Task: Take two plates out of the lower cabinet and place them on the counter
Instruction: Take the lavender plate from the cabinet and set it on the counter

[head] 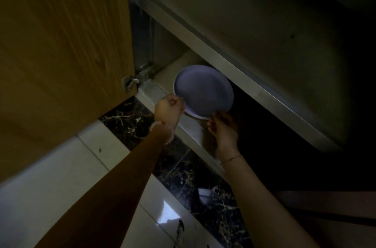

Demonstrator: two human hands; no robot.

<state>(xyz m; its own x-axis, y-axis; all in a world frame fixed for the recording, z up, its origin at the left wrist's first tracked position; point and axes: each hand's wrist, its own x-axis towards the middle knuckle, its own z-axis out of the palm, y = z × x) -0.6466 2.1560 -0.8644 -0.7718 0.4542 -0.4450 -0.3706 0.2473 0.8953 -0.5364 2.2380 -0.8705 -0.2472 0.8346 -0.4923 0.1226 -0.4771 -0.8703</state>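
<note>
crouching at the open cabinet door [61, 44]: left hand [167, 111] and right hand [222, 125] pinch the purple plate [203, 90] by its rim, over the bottom shelf's [191, 136] front edge. counter unseen; nothing delivered yet.

plate [203, 91] sits at the cabinet's bottom opening, under the shelf [234, 64], open door [61, 44] off left, one of the hands [167, 112] either side.
</note>
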